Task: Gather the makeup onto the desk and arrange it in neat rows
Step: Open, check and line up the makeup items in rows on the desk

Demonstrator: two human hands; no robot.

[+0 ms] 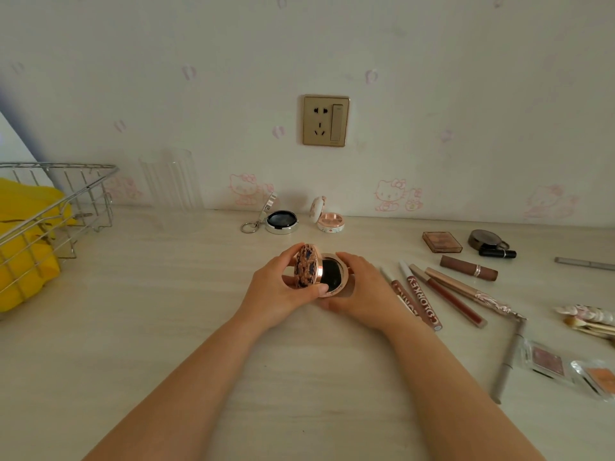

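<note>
A round rose-gold compact point(329, 272) with a patterned lid stands open at the desk's middle. My left hand point(279, 294) grips its raised lid, and my right hand point(362, 294) holds the base from the right. Two more open compacts stand by the wall: a silver one with a key ring point(281, 221) and a pink one point(329, 221). To the right lie several lip gloss tubes point(421, 301), a brown lipstick point(467, 267), a small palette point(442, 241), a dark round case point(484, 239) and a black lipstick point(497, 253).
A wire basket point(50, 211) with yellow cloth stands at the left edge. A clear ribbed glass point(171, 181) is near the wall. At the far right lie a grey pencil point(507, 361), brushes point(589, 322), two clear blush cases point(545, 361) and a thin stick point(584, 262).
</note>
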